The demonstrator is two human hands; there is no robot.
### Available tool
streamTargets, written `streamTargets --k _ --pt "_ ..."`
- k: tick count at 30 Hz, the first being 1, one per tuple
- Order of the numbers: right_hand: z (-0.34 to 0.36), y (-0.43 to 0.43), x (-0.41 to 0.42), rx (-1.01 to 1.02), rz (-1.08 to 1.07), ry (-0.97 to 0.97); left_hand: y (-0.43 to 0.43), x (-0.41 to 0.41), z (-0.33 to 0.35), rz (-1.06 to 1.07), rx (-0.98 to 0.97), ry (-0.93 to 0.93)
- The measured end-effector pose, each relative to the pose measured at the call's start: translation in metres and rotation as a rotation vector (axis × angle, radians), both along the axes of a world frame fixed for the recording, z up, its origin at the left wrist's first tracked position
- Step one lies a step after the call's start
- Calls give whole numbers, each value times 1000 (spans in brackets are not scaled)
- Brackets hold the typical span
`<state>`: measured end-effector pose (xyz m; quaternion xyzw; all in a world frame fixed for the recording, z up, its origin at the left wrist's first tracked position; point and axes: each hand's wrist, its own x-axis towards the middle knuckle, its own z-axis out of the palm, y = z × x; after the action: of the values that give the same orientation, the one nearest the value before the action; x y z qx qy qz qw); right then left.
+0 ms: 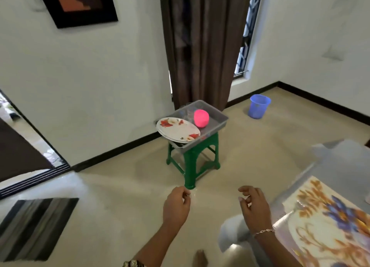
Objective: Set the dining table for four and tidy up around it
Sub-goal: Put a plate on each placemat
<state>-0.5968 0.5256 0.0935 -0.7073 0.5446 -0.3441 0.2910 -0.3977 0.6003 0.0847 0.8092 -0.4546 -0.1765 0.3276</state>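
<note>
Green plastic stool (192,156) stands on the floor in front of a brown curtain (202,46), and it carries a grey tray (221,123). In the tray lies a stack of plates (178,128) with a red flower print, reaching over the near left edge. Beside it are a pink cup-like thing (201,118) and what seem to be clear glasses (187,110), too blurred to be sure. I think the dishes are gathered in one tray so that they go to the table in one trip. The table (320,216), under a flowered cloth, is at the right, well apart from the stool. The left hand (176,204) and the right hand (254,204) hang in the air before the stool. The grip of both is released, with fingers loosely curled and grasping nothing. Probably they prepare to take the tray. A blue bucket (258,106) stands near the corner.
</note>
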Motion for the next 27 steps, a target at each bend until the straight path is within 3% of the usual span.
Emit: streamTargets --k 15,27 --pt "2 -180 145 177 -13 35 -180 162 14 37 189 110" --pt "-25 -317 266 469 -139 48 -337 334 -21 -34 402 178"
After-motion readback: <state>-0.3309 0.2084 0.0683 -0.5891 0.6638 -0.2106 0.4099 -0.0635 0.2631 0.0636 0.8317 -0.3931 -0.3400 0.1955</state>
